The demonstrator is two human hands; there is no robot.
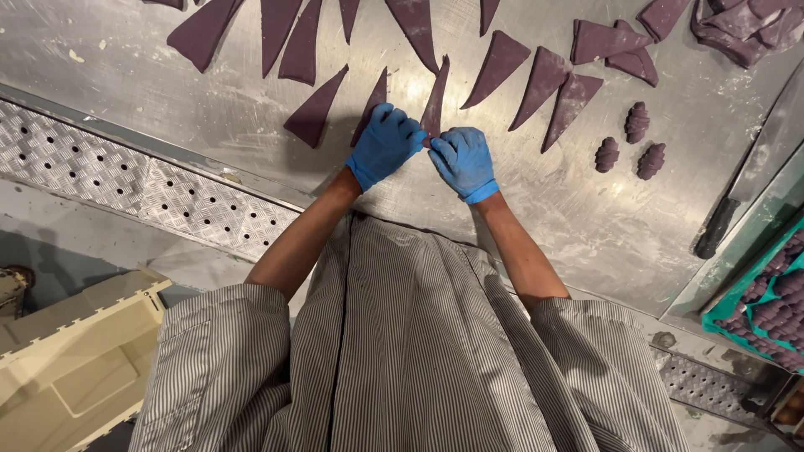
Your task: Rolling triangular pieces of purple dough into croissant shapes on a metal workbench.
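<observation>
Left hand: the left hand (383, 144), in a blue glove, is laid on the table with its fingers curled, pinching the near, wide end of the dough triangle.
Right hand: the right hand (462, 161), also gloved in blue, is closed with bent fingers on the same end, just beside the left hand, the fingertips nearly touching.
Dough triangle: a long purple dough triangle (435, 102) is gripped at its base by both hands; its narrow tip is pointed away from the person, and the piece lies flat on the table.
Table: a scuffed, floured metal table (536, 209) is seen carrying all the dough.
Other triangles: more purple cut triangles (316, 109) are laid in a row on either side of the held one, apart from each other, with further pieces along the far edge.
Rolled pieces: three small ridged purple rolled pieces (637, 122) are set close together to the right of the hands, well apart from them.
Scraps: a heap of purple dough scraps (741, 25) is piled at the far right corner.
Tray: a green tray (727, 306) with rolled purple pieces is seen at the right edge, below table level.
</observation>
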